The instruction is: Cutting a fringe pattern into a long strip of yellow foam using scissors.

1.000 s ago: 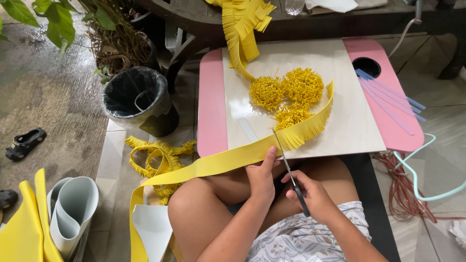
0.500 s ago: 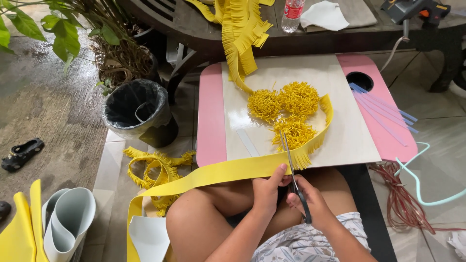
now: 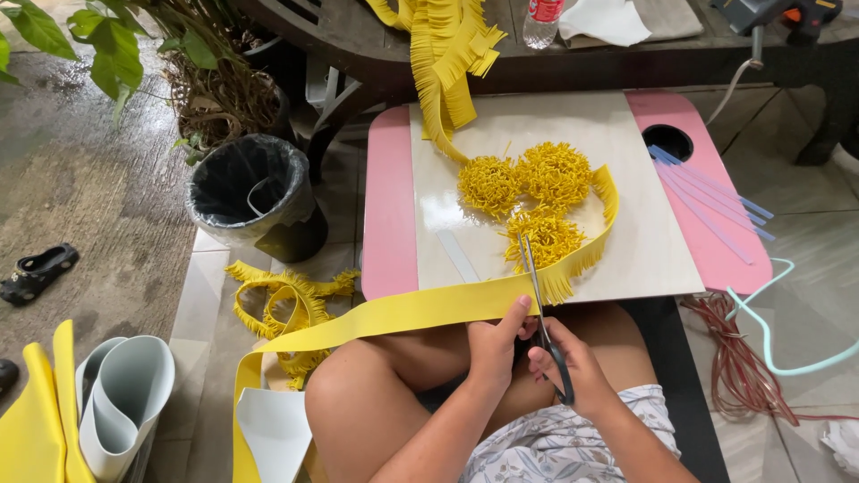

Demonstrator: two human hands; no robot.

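While left hand (image 3: 492, 344) pinches yellow strip (image 3: 403, 313), right hand (image 3: 568, 367) grip closed on scissors (image 3: 540, 309).

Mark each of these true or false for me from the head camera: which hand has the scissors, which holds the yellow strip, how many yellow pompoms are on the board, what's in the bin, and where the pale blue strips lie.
1. The right hand holds the black-handled scissors. True.
2. The left hand pinches the long yellow foam strip. True.
3. Five yellow fringed pompoms lie on the white board. False: three.
4. The black lined bin is full of yellow scraps. False: none show inside.
5. The pale blue strips lie on the pink table's right side. True.
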